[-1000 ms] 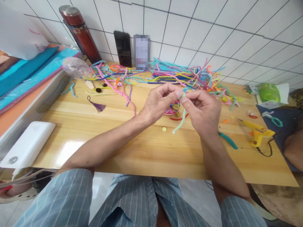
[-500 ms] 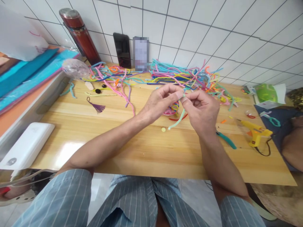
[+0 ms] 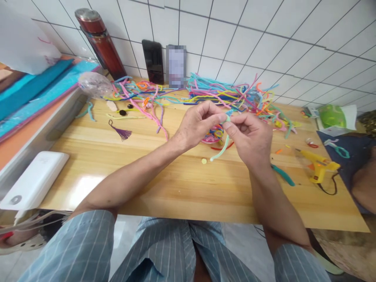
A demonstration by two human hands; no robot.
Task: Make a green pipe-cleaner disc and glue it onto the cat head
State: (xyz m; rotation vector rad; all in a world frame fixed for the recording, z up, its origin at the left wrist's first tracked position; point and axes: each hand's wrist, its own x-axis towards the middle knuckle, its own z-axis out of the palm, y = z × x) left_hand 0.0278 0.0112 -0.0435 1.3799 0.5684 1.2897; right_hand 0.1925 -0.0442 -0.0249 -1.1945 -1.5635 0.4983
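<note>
Now, left hand point(image 3: 197, 126): fingertips pinched onto the top end of the mint pipe cleaner point(image 3: 223, 144).
Right hand point(image 3: 252, 137): pinching just beside, likely to steady the bend.
Mint pipe cleaner: tail hangs free above the counter point(image 3: 176, 184).
Pipe-cleaner pile point(image 3: 223, 94): by the wall, within reach.

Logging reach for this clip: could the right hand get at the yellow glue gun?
Probably yes: the glue gun lies on bare table right of the right hand, though that hand now pinches the mint pipe cleaner.

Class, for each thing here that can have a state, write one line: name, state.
left hand: shut on green pipe cleaner
right hand: shut on it too
green pipe cleaner: bent, tail hanging
flask: upright, capped
glue gun: lying on its side
black phone: propped upright
</note>
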